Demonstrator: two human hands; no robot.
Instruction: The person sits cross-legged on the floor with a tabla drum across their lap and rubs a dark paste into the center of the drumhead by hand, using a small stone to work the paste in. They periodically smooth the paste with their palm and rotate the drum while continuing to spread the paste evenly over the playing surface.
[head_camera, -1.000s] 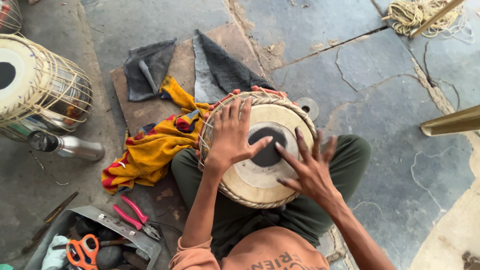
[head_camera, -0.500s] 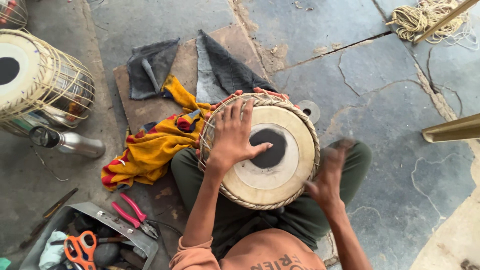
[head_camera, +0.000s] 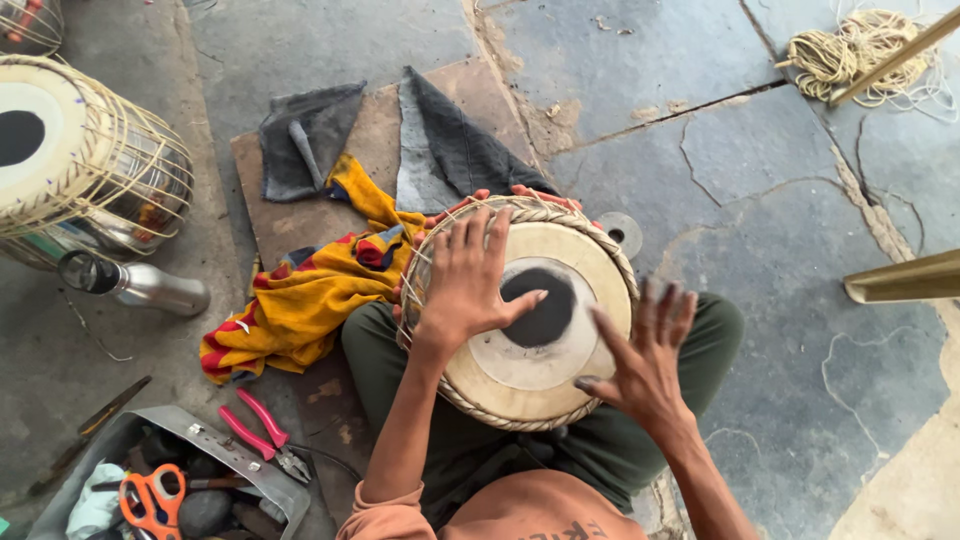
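Two bare hands work on a small hand drum (head_camera: 520, 310) at frame centre, resting in the seated person's lap. Left hand (head_camera: 468, 280): grip released, palm flat on the drumhead, fingers spread, thumb reaching the black centre patch. Right hand (head_camera: 645, 360): grip released, fingers spread, at the drum's right rim; contact cannot be determined. Pink-handled pliers (head_camera: 262, 436) lie at lower left.
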